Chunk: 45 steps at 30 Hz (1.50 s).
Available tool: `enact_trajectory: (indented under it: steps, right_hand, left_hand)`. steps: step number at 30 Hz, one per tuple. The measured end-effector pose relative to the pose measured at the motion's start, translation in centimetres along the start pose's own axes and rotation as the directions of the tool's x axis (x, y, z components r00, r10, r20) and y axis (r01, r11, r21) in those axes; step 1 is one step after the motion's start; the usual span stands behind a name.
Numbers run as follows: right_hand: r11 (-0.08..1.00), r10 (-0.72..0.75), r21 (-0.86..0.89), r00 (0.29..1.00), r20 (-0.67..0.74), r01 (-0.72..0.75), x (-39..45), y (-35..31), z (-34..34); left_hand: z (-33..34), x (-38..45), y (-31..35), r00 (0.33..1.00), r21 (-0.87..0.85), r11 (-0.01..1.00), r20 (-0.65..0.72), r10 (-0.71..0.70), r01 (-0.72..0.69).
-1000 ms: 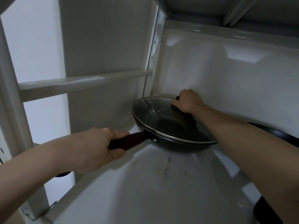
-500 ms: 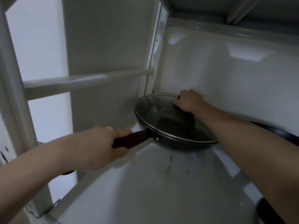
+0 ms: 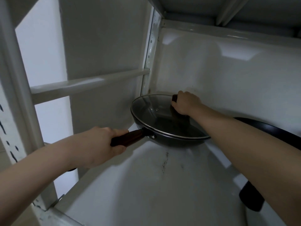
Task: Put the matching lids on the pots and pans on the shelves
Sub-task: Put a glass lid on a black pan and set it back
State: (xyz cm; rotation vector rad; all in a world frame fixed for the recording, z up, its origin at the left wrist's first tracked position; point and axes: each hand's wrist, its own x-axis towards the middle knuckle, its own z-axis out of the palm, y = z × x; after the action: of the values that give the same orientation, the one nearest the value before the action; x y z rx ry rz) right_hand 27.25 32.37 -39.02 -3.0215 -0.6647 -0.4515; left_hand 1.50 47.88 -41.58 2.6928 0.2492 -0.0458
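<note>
— Head view first: where is the pan?
— The black pan (image 3: pixel 164 141) sits at the middle of the frame, in the back left corner of a white shelf (image 3: pixel 146 185), with a glass lid (image 3: pixel 153 111) lying on its rim.
— And the hands?
— The right hand (image 3: pixel 185 103) has its fingers curled round the lid's dark knob (image 3: pixel 175 97), right of centre. The left hand (image 3: pixel 101 144), lower left of centre, grips the pan's dark brown handle (image 3: pixel 128 138), fingers wrapped round it.
— Is the pan resting on the shelf or lifted?
— I cannot tell; its underside is in shadow, close against the shelf surface.
— Anything else nearby?
— A second black pan (image 3: pixel 267 128) shows at the right edge behind the right forearm, and its dark handle (image 3: pixel 251 198) shows at the lower right. A white upright post (image 3: pixel 149 51) stands in the corner above the pan, and a white crossbar (image 3: pixel 84 86) runs across the left of the frame.
</note>
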Motion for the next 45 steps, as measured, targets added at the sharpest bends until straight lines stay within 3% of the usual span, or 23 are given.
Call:
enact_trajectory:
  steps: [5, 9, 13, 17, 34, 38, 45]
  right_hand:
    - [0.996, -0.012, 0.091, 1.000, 0.000, 0.012, -3.8, 1.0, -2.0]
    - [0.982, -0.060, 0.175, 0.998, -0.035, 0.065, -8.6, 1.8, -4.8]
    - [0.985, -0.072, 0.156, 0.997, -0.029, 0.075, -14.0, 3.3, -7.9]
    - [0.990, -0.080, 0.108, 0.993, -0.085, 0.089, -19.6, 5.3, -10.6]
    - [0.989, 0.146, -0.006, 0.985, -0.090, -0.147, -35.4, 19.6, -12.9]
    - [0.990, 0.141, -0.014, 0.990, -0.010, -0.141, -37.3, 22.6, -11.7]
    - [0.974, 0.215, 0.026, 0.957, 0.195, -0.224, -38.2, 23.6, -10.2]
  left_hand:
    - [-0.3, -0.6, 0.1, 0.998, 0.053, 0.998, -0.053, 0.046, -0.043]
    - [-1.4, -1.2, 0.4, 0.977, 0.192, 0.981, -0.211, 0.022, 0.019]
    - [-3.1, -2.5, 2.4, 0.898, 0.209, 0.978, -0.425, 0.110, -0.021]
    - [-4.1, -4.1, 5.6, 0.815, 0.237, 0.963, -0.527, 0.240, -0.131]
    - [2.9, -5.1, 20.2, 0.767, 0.275, 0.853, -0.376, 0.520, -0.443]
    - [6.0, -4.3, 23.2, 0.773, 0.352, 0.826, -0.319, 0.548, -0.440]
    - [8.7, -2.4, 26.2, 0.857, 0.382, 0.850, -0.222, 0.465, -0.363]
